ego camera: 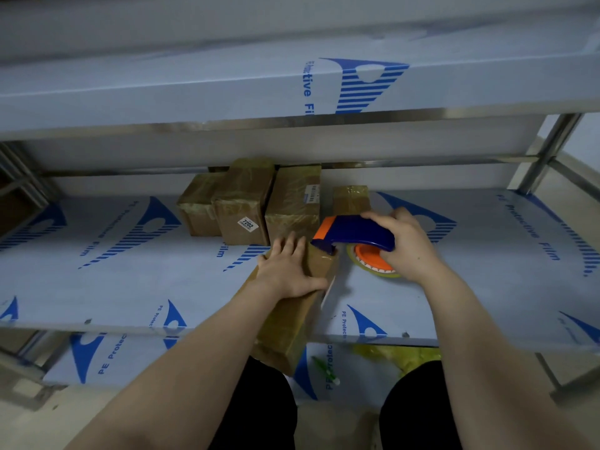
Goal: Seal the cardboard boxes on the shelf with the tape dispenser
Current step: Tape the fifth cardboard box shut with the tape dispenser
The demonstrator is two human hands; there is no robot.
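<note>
A long cardboard box (292,319) lies on the middle shelf (130,280) and juts over its front edge. My left hand (289,267) presses flat on its far end, fingers spread. My right hand (402,241) grips the blue and orange tape dispenser (350,233), whose front edge touches the far end of that box. The orange tape roll (370,258) shows under the handle. Behind stand several taped cardboard boxes (246,203), one with a white label reading 7202.
The shelf above (227,92) overhangs the work area, wrapped in blue-printed protective film. A steel post (545,151) stands at the right. On the lower shelf lie yellow material (396,355) and a small green item (324,368). My dark-clothed knees sit below.
</note>
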